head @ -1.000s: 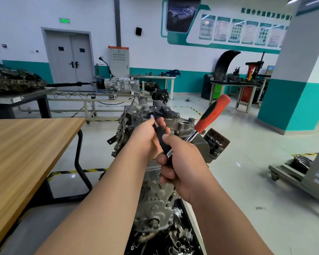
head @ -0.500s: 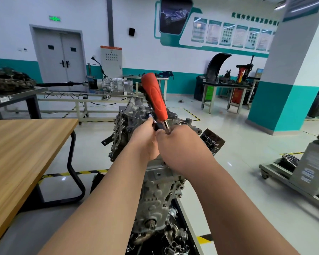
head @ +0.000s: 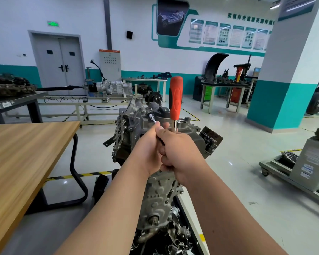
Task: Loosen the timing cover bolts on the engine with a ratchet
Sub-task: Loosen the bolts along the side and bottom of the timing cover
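Swung from its leftward lean of half a second ago, the orange-and-black-handled chrome ratchet (head: 175, 100) now stands nearly upright. Its shank rises out of the right hand (head: 181, 153), which is clenched around its lower end. Touching it, the left hand (head: 147, 150) grasps the thin chrome extension bar (head: 151, 117), which reaches to the top of the grey cast-metal engine (head: 155, 196) beneath both hands.

At the engine (head: 134, 120), left hand (head: 147, 146) and right hand (head: 181, 153) grip the ratchet (head: 175, 100)
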`<state>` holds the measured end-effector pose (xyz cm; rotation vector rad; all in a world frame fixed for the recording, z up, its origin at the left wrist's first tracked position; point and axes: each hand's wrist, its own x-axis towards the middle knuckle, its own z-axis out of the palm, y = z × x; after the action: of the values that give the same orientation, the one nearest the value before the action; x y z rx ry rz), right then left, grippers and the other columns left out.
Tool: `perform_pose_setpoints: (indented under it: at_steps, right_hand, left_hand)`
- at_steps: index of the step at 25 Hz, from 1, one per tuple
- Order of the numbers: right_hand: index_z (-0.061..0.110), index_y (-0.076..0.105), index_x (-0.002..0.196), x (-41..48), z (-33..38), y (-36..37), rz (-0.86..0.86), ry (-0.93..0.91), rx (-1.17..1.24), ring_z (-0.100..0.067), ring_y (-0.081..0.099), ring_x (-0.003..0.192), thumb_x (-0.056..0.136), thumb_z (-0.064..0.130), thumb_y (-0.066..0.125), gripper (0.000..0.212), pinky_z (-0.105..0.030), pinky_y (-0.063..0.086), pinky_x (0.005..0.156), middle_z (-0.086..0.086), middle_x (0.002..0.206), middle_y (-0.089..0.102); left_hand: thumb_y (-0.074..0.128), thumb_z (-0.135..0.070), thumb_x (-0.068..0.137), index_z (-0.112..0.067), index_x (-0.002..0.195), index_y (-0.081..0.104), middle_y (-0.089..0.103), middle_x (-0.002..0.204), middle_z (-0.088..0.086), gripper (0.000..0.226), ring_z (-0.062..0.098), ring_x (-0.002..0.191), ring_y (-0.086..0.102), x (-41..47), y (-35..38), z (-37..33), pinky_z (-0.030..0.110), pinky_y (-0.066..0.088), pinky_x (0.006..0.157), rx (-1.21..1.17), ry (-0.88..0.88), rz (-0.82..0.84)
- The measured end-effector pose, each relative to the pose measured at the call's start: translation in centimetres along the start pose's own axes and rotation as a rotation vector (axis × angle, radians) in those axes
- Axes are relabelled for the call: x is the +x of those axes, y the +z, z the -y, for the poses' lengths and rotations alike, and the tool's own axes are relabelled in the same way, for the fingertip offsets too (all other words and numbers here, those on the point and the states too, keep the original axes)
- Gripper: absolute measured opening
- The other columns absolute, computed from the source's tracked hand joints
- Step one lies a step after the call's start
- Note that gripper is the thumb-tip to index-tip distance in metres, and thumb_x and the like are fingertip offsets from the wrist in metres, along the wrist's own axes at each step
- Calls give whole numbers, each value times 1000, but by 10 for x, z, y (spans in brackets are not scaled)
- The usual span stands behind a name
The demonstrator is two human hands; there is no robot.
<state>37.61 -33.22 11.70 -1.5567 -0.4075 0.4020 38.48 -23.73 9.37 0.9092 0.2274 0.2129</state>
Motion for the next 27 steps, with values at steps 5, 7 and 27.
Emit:
perform_pose_setpoints:
  at_steps: [5, 7, 27]
  right_hand:
    - [21, 50, 90, -5, 1, 6, 105, 77, 345, -7, 26, 31, 93, 28, 61, 13, -18, 34, 38, 4, 52, 31]
    - [25, 47, 99, -5, 2, 8, 120, 99, 422, -6, 24, 31, 93, 24, 61, 16, -16, 33, 38, 4, 54, 30]
    - [16, 53, 92, -24, -21, -44, 184, 7, 248, -15, 31, 36, 93, 41, 54, 25, -25, 39, 43, -1, 55, 47]
  left_hand:
    - [43, -57, 94, -27, 97, 65, 62, 76, -6, 38, 11, 63, 54, -2, 5, 2, 21, 40, 55, 65, -21, -101]
    - [42, -58, 94, -28, 103, 63, 60, 67, -6, 39, 9, 45, 52, -2, 4, 0, 13, 39, 42, 82, -32, -111]
    - [32, -30, 104, -14, 75, 51, 57, 59, -1, 38, 15, 46, 56, 20, 28, -22, 28, 44, 54, -17, 82, -289]
